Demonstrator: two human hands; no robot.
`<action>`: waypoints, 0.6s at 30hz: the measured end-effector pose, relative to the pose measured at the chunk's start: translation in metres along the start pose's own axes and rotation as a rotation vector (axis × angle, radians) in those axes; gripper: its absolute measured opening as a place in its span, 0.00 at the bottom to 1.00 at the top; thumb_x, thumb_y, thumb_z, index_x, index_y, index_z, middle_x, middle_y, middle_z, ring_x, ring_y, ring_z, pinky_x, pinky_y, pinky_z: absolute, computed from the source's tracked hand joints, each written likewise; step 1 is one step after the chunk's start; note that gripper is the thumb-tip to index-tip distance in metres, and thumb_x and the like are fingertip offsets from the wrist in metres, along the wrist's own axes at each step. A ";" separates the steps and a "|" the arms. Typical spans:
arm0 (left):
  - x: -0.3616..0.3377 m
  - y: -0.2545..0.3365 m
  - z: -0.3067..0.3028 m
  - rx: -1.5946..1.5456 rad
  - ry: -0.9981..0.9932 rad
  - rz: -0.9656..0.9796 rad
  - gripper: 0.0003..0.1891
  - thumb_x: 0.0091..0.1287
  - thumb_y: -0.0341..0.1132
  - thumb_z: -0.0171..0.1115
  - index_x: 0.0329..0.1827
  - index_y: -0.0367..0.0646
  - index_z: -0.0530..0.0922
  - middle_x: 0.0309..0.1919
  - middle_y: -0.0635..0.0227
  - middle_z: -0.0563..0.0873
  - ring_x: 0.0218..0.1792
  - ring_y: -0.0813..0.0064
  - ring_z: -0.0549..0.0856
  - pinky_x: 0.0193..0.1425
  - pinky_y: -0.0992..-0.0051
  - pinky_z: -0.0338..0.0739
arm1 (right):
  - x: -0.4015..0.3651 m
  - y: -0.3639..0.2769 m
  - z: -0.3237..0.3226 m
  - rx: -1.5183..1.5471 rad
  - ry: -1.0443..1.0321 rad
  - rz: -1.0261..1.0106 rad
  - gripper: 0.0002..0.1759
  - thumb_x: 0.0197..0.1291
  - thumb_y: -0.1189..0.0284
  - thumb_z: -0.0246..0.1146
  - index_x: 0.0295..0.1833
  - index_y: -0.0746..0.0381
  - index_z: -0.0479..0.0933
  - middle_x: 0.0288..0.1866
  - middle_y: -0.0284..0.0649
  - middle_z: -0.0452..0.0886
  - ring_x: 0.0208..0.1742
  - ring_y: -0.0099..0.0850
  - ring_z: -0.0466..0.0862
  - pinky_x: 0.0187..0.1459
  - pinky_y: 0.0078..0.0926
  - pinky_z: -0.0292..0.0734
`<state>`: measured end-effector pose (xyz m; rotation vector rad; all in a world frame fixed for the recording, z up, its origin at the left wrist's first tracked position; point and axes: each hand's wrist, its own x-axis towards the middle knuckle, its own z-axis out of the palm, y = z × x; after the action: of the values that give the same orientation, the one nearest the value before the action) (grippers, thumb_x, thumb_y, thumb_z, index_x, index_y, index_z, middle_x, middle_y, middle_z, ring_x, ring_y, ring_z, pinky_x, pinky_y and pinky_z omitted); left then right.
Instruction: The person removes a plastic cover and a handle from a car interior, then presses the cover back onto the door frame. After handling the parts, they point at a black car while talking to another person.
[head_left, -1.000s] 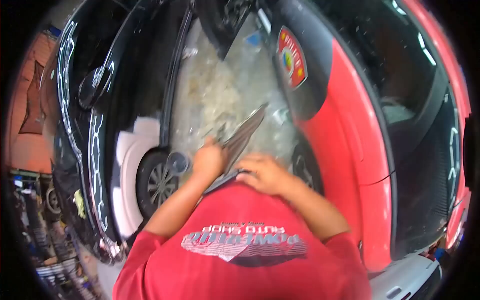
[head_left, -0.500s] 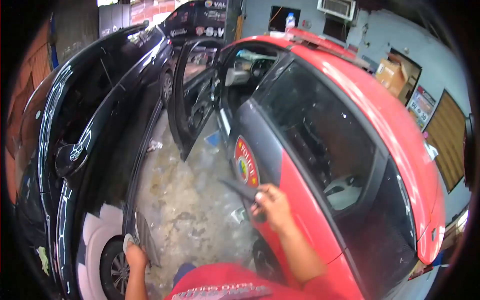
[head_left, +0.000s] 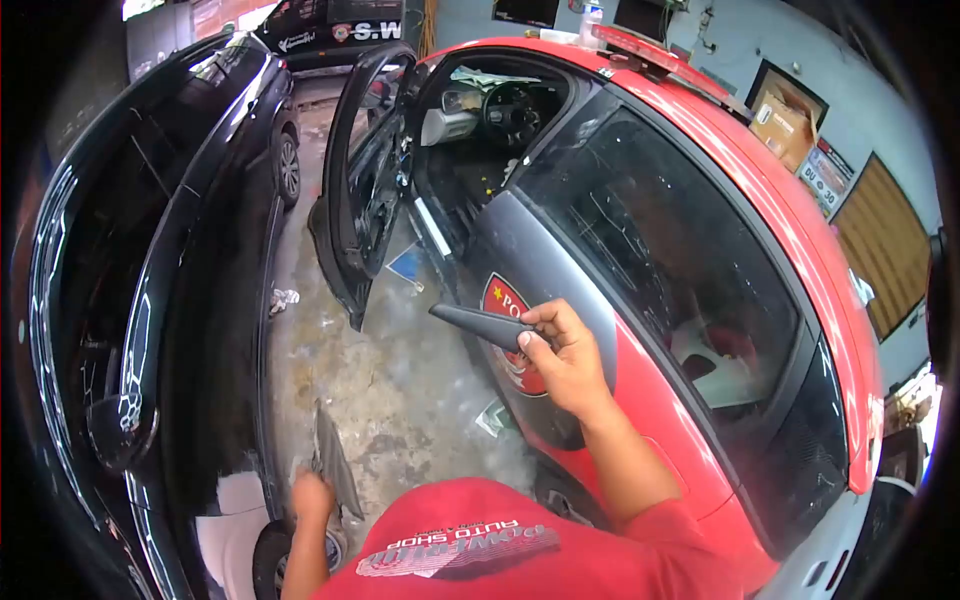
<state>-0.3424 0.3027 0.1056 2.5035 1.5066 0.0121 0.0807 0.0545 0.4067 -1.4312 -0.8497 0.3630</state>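
My right hand (head_left: 568, 370) pinches the thick end of a long, tapered dark trim piece (head_left: 475, 325) between thumb and fingers. The trim piece points left, in front of the round police emblem (head_left: 503, 297) on the red and grey car's side. Low on the left, my left hand (head_left: 312, 497) is closed around a thin, dark grey pointed piece (head_left: 338, 465), which sticks up past the fingers. My left fingers are partly hidden, and whatever else they hold I cannot make out.
The red police car (head_left: 655, 400) stands at my right with its front door (head_left: 350, 215) swung open. A glossy black car (head_left: 215, 330) runs along my left, with a pale patch (head_left: 235, 540) near its wheel. Papers (head_left: 405, 265) lie on the stained concrete floor (head_left: 380, 420) between the cars.
My right hand has raised the trim piece slightly and moved it right. My left hand has shifted right, away from the black car's wheel. The head view has turned and moved.
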 end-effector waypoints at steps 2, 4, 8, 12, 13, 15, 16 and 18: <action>0.052 0.019 -0.028 -0.026 -0.019 0.035 0.21 0.72 0.47 0.72 0.47 0.32 0.91 0.50 0.39 0.91 0.49 0.37 0.92 0.59 0.46 0.87 | 0.015 0.005 0.023 -0.012 -0.035 -0.008 0.06 0.78 0.78 0.65 0.55 0.65 0.79 0.37 0.34 0.87 0.36 0.20 0.85 0.39 0.24 0.80; 0.111 0.027 -0.033 -0.032 -0.011 0.170 0.21 0.74 0.48 0.70 0.47 0.32 0.91 0.50 0.38 0.90 0.50 0.36 0.90 0.60 0.46 0.85 | 0.024 0.013 0.046 -0.075 -0.098 0.001 0.05 0.78 0.78 0.64 0.54 0.65 0.78 0.36 0.34 0.86 0.36 0.20 0.85 0.39 0.24 0.80; 0.177 0.116 -0.139 -0.193 0.068 0.314 0.20 0.75 0.46 0.71 0.45 0.33 0.90 0.55 0.38 0.87 0.55 0.35 0.88 0.62 0.45 0.83 | 0.044 0.047 0.097 -0.211 -0.356 0.026 0.02 0.79 0.77 0.62 0.51 0.63 0.77 0.31 0.38 0.83 0.33 0.27 0.85 0.38 0.30 0.79; 0.212 0.194 -0.183 -0.254 -0.021 0.363 0.17 0.75 0.43 0.71 0.42 0.35 0.90 0.53 0.42 0.86 0.50 0.39 0.90 0.59 0.45 0.84 | 0.068 0.092 0.147 -0.288 -0.569 0.007 0.03 0.79 0.75 0.62 0.52 0.63 0.77 0.35 0.47 0.85 0.36 0.47 0.88 0.40 0.42 0.81; 0.223 0.207 -0.179 -0.250 -0.053 0.372 0.16 0.75 0.44 0.71 0.42 0.36 0.91 0.52 0.45 0.86 0.49 0.40 0.90 0.58 0.46 0.84 | 0.075 0.106 0.157 -0.320 -0.565 -0.077 0.04 0.79 0.75 0.62 0.53 0.63 0.76 0.38 0.48 0.86 0.38 0.52 0.89 0.41 0.46 0.82; 0.245 0.226 -0.163 -0.299 -0.019 0.378 0.16 0.75 0.43 0.71 0.42 0.36 0.90 0.52 0.46 0.86 0.47 0.40 0.90 0.56 0.46 0.85 | 0.107 0.125 0.165 -0.360 -0.666 -0.072 0.05 0.78 0.74 0.63 0.54 0.62 0.76 0.42 0.50 0.87 0.43 0.58 0.89 0.44 0.51 0.82; 0.252 0.236 -0.158 -0.353 0.002 0.423 0.15 0.75 0.42 0.71 0.41 0.37 0.90 0.51 0.47 0.86 0.44 0.40 0.90 0.54 0.46 0.86 | 0.124 0.132 0.166 -0.328 -0.687 -0.094 0.05 0.78 0.74 0.63 0.54 0.62 0.76 0.42 0.50 0.87 0.43 0.58 0.89 0.45 0.52 0.82; 0.270 0.254 -0.156 -0.373 0.015 0.395 0.13 0.75 0.41 0.71 0.41 0.38 0.90 0.50 0.47 0.85 0.42 0.40 0.91 0.52 0.46 0.86 | 0.163 0.138 0.162 -0.306 -0.735 -0.079 0.05 0.78 0.75 0.63 0.54 0.62 0.76 0.43 0.50 0.88 0.44 0.57 0.89 0.46 0.53 0.83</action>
<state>-0.0116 0.4530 0.2781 2.4407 0.8884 0.3424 0.1130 0.3027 0.3095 -1.5509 -1.6046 0.7457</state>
